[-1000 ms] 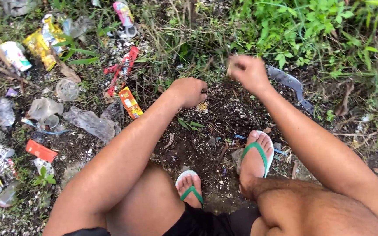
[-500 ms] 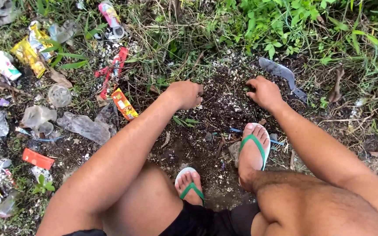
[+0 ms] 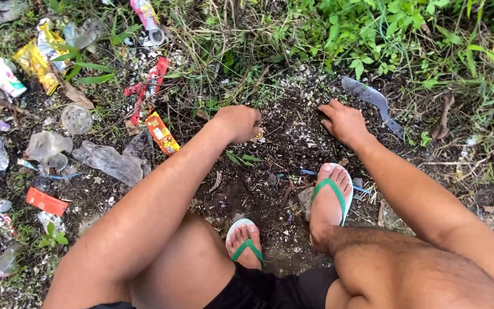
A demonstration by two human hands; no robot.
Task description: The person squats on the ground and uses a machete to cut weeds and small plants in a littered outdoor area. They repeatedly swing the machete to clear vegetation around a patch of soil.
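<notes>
Lying beside left hand [image 3: 240, 123]: orange wrapper [image 3: 162, 133].

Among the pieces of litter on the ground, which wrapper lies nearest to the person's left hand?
The orange wrapper, lying flat on the dark soil just left of the left hand. The red wrapper and yellow wrapper lie much farther off to the left.

Bare arms, no sleeves. Dark shorts [image 3: 270, 292], apparently black. White flip-flops with green straps: left flip-flop [image 3: 246, 247], right flip-flop [image 3: 331, 194]. Legs bare, hairy.
</notes>
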